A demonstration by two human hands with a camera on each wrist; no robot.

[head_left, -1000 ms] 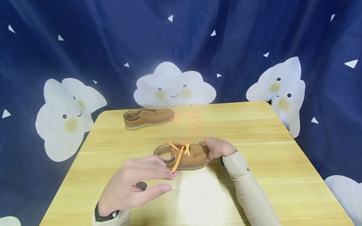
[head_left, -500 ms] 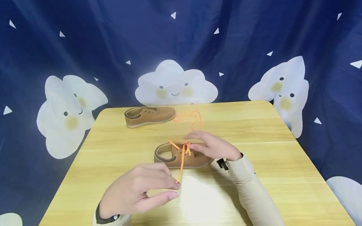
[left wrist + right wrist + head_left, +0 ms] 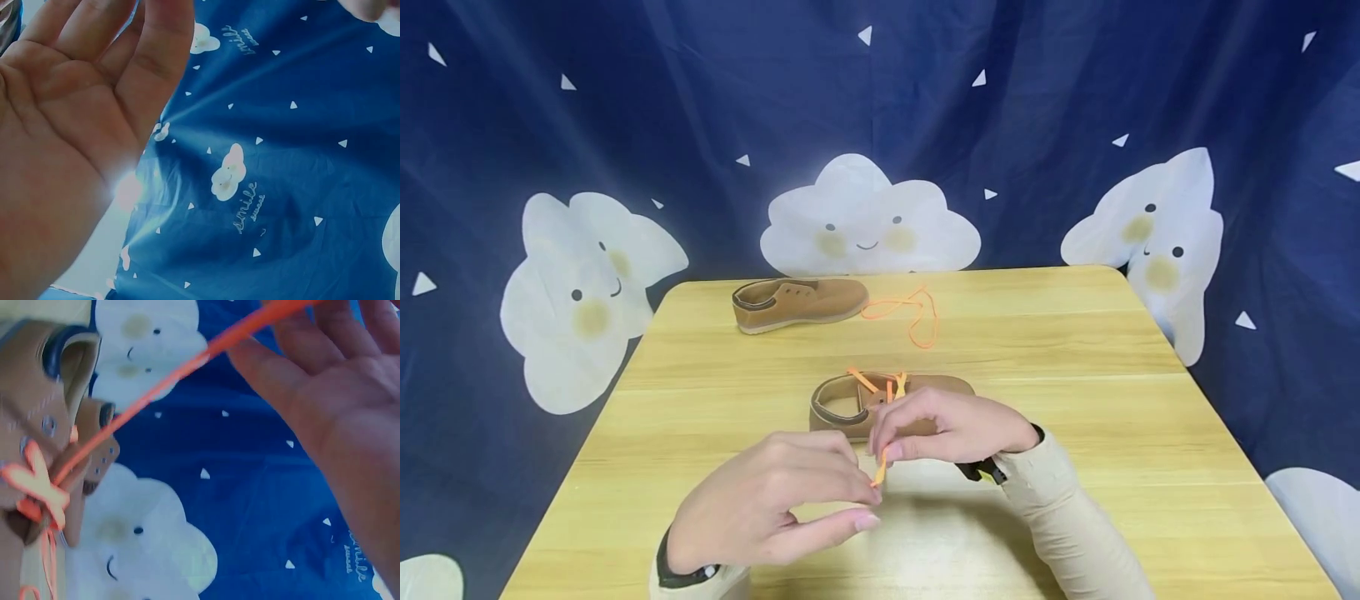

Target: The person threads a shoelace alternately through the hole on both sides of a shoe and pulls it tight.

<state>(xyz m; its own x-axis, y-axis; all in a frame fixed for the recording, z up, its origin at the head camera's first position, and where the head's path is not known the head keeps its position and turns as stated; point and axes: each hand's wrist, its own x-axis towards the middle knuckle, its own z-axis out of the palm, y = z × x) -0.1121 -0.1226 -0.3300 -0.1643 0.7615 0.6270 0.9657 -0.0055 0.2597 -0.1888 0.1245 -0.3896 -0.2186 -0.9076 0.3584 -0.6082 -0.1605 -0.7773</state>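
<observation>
A tan shoe (image 3: 838,429) with an orange lace threaded through its eyelets lies on the table, toe to the right and partly covered by my right hand. My left hand (image 3: 775,500) holds the end of this shoelace (image 3: 881,473) at its fingertips, the thumb standing apart below. My right hand (image 3: 951,425), reaching in front of the shoe, has thumb and fingers curled around the same lace just above the left fingertips. Taut, the lace (image 3: 156,394) rises from the shoe toward the right hand (image 3: 350,419) in the right wrist view. The left wrist view shows only the left palm (image 3: 69,125).
At the back of the wooden table (image 3: 700,400) a second tan shoe (image 3: 805,304) stands without a lace. A loose orange shoelace (image 3: 921,321) lies beside its toe. Behind the table hangs a blue curtain (image 3: 925,108) with cloud prints.
My right hand has left the shoe's toe and come left and nearer to the lace by the left hand. The left hand has drawn the lace slightly toward me.
</observation>
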